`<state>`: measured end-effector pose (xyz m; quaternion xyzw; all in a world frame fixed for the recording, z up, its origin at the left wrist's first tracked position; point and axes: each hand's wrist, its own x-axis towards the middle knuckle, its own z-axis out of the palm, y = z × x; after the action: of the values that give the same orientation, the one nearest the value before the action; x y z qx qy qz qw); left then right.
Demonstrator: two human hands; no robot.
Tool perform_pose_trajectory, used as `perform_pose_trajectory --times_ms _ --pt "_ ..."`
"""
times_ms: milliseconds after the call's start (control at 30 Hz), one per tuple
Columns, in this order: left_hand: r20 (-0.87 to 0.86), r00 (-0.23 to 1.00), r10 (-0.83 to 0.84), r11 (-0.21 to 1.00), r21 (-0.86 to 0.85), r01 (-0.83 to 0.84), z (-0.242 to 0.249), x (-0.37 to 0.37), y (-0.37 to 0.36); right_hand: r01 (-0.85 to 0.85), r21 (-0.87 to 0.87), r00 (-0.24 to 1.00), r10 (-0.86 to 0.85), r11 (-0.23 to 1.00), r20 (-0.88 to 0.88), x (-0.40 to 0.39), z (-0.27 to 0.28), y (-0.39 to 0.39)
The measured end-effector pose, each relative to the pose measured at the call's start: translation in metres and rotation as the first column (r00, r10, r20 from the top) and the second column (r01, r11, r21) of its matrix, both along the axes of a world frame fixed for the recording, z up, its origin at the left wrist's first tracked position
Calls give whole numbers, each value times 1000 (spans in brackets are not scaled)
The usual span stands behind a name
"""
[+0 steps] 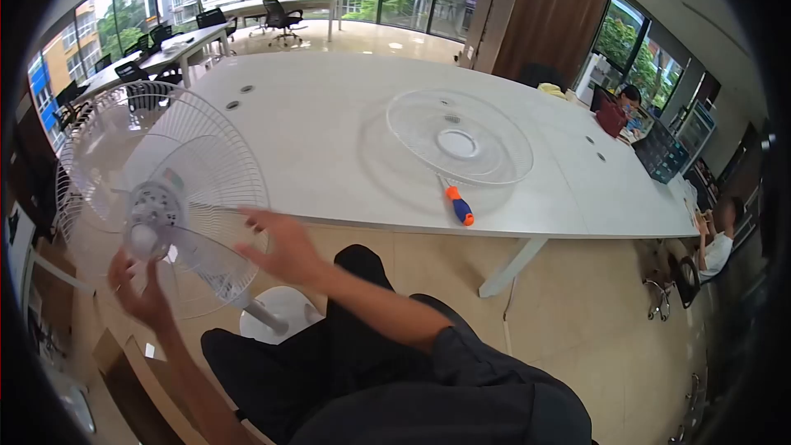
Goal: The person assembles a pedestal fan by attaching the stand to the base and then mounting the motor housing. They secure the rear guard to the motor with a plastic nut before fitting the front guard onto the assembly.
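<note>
A white standing fan with a round wire rear guard and pale translucent blades stands at the left, its pole rising from a round white base. Below the fan's hub, my left hand has its fingers raised to the white knob at the centre; its fingertips are partly hidden. My right hand is blurred, fingers apart, beside the blades and holding nothing. On the white table lie a round front guard and a screwdriver with an orange and blue handle.
An open cardboard box is on the floor at the lower left. A table leg stands right of my knees. Two people sit at the right, near a dark red bag and a monitor. Office chairs are behind.
</note>
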<state>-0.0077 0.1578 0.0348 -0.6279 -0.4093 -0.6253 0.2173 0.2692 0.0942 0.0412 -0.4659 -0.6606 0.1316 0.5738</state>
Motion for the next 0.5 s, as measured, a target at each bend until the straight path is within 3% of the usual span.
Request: perform_pose_trajectory --times_ms 33,67,100,167,200,233,300,333,367,400,433,500 --pt "4 1000 18 999 43 -18 -5 -14 -8 105 61 987 -112 993 119 32 4 -7" --pt "26 997 75 996 46 -76 -21 -40 -10 203 241 968 -231 949 94 69 8 -10" --pt "47 990 132 990 49 -135 -44 -71 -7 311 263 937 -341 913 76 112 11 -11" --pt "333 880 339 927 -278 -252 -89 -122 -9 562 169 801 -584 810 130 199 15 -15" --pt "332 879 342 924 -290 -250 -116 -152 -7 648 227 662 -685 727 304 235 8 -14" --pt "447 827 341 910 -378 -170 -148 -182 0 704 308 483 -749 640 453 264 -4 -13" --pt "556 755 348 892 -444 -84 -189 -209 31 757 261 294 -670 599 682 300 -32 -13" --pt "717 651 249 870 -461 176 -210 -212 46 749 268 296 -668 606 683 312 -38 -8" --pt "849 498 174 807 -413 422 -221 -214 51 771 130 285 -521 623 804 322 -44 -3" --pt "929 360 87 734 -304 607 -208 -196 46 791 -5 280 -354 612 892 328 -44 2" --pt "979 201 18 631 -167 758 -186 -166 40 783 0 282 -355 621 891 331 -40 6" --pt "979 201 -20 603 -148 783 -177 -142 37 787 3 289 -372 617 882 336 -28 15"
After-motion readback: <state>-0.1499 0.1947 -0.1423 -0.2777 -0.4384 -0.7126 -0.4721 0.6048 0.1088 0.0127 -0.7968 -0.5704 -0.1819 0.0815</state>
